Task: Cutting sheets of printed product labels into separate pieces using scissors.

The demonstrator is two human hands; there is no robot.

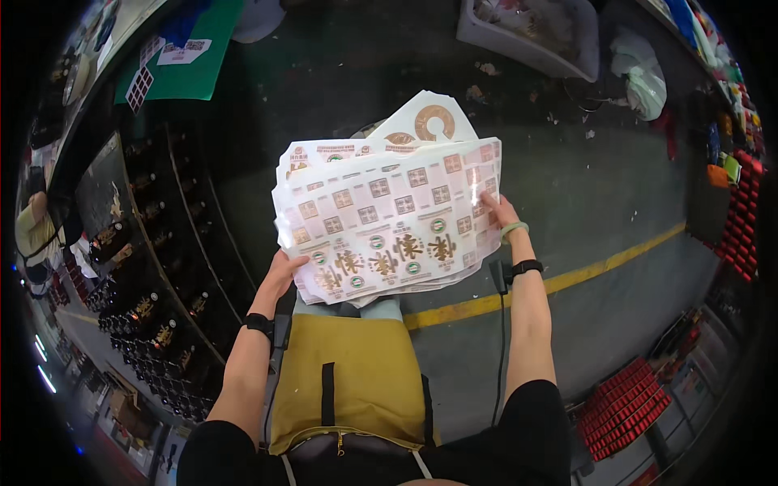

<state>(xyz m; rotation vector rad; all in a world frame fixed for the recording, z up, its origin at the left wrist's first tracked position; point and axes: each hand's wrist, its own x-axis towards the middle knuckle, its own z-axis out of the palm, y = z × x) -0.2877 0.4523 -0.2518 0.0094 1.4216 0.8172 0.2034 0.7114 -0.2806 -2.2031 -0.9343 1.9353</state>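
Note:
I hold a stack of white label sheets [389,219] printed with gold and green stickers, spread flat in front of me above my lap. My left hand [284,271] grips the stack's lower left edge. My right hand [498,212] grips its right edge, a pale green bangle and a black band on that wrist. Behind the top sheet more sheets fan out, one with a large gold ring shape [433,121]. Below the stack lie my mustard-yellow apron [356,381] and knees.
Rows of dark bottles with gold labels [154,308] fill racks at my left. A yellow line [567,279] crosses the grey floor. A grey bin [531,36] and white bags [640,73] sit at the back; red boxes [624,405] are stacked at the right.

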